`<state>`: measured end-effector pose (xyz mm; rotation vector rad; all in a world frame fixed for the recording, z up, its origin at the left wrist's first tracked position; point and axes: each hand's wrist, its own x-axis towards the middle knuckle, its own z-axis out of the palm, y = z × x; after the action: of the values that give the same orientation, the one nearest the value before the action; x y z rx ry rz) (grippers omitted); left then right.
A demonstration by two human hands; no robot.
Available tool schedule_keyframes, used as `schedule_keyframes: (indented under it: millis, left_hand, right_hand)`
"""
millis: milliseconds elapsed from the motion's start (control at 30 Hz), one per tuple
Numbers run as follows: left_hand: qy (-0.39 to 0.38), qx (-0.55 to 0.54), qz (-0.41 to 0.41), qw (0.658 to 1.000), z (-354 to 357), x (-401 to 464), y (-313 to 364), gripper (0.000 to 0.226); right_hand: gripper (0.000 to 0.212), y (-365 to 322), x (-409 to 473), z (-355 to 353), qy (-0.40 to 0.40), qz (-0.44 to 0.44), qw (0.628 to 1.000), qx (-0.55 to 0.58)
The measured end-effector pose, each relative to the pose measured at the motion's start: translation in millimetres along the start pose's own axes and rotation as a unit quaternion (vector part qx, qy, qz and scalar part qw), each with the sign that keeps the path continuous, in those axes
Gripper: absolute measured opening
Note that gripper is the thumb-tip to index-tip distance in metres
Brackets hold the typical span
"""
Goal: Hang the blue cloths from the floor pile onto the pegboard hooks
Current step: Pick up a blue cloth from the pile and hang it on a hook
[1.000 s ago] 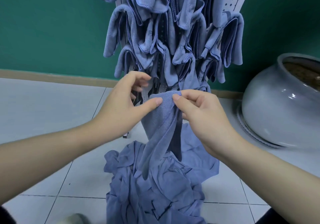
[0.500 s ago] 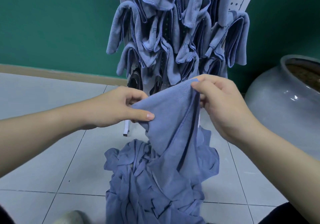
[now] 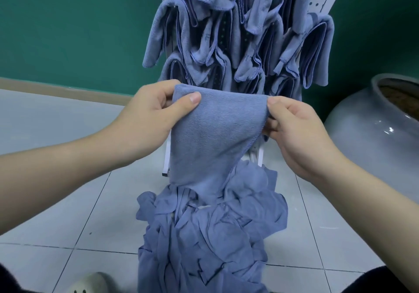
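The left hand (image 3: 147, 120) and right hand (image 3: 292, 129) each pinch an upper corner of the blue cloth (image 3: 213, 134), its top edge stretched level between both grips (lower end trailing onto the floor pile (image 3: 204, 236)), directly below the crowded pegboard (image 3: 322, 0).

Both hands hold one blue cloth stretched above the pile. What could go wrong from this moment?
1. The held cloth hangs down to the floor pile; lifting it may drag other cloths along.
2. The left hand and right hand have only a pinching grip on its top edge, so it could slip.
3. The pegboard looks crowded with hung cloths; pushing in another may knock one off.
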<state>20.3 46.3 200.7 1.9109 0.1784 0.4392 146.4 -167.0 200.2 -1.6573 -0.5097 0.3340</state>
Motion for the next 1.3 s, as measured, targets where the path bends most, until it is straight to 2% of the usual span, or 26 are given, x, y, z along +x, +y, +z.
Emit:
schedule_keyframes:
  millis: [200, 300, 400, 533, 600, 667, 733, 800, 933, 1133, 1300]
  left_hand:
    - [0.054, -0.092, -0.004, 0.994, 9.8, -5.0, 8.9, 0.020]
    - [0.075, -0.116, 0.002, 0.990, 13.7, -7.3, 12.8, 0.020]
    - [0.087, -0.132, -0.002, 0.987, 14.8, -8.8, 14.7, 0.021]
    - [0.114, -0.126, -0.001, 0.985, 13.4, -8.0, 15.6, 0.021]
    - [0.095, -0.134, -0.023, 0.986, 14.0, -8.0, 17.0, 0.019]
    - [0.034, -0.158, -0.081, 0.984, 13.9, -7.3, 18.0, 0.021]
    - [-0.040, -0.150, -0.149, 0.977, 13.0, -6.6, 14.8, 0.040]
    - [-0.063, -0.097, -0.198, 0.973, 14.7, -7.3, 9.1, 0.045]
    - [0.027, -0.070, -0.241, 0.968, 23.6, -8.2, -4.6, 0.043]
    - [0.147, 0.010, -0.170, 0.974, 30.9, -3.6, -14.4, 0.036]
    - [0.177, 0.046, -0.133, 0.974, 37.6, -3.3, -14.7, 0.042]
  right_hand:
    - [0.036, -4.4, 1.5, 6.5, 0.073, -0.028, 0.997, 0.005]
    - [0.050, -9.2, -1.2, 10.3, 0.078, -0.062, 0.995, -0.017]
    - [0.053, -15.8, -6.6, 11.4, 0.030, -0.046, 0.998, 0.024]
    - [0.038, -24.1, -11.8, 7.5, -0.095, 0.063, 0.989, 0.093]
    - [0.039, -22.8, -11.3, 4.7, -0.126, 0.108, 0.981, 0.100]
    - [0.040, -19.8, -11.1, 3.3, -0.130, 0.122, 0.978, 0.108]
    - [0.041, -15.6, -11.6, 4.4, -0.131, 0.117, 0.979, 0.102]
    - [0.039, -9.3, -12.8, 6.5, -0.131, 0.108, 0.982, 0.080]
    - [0.032, 5.7, -16.4, 16.3, -0.102, 0.092, 0.990, 0.033]
    - [0.033, 22.4, -25.3, 37.5, -0.079, 0.096, 0.992, 0.024]
    - [0.039, 22.0, -33.0, 48.0, -0.053, 0.081, 0.995, 0.037]
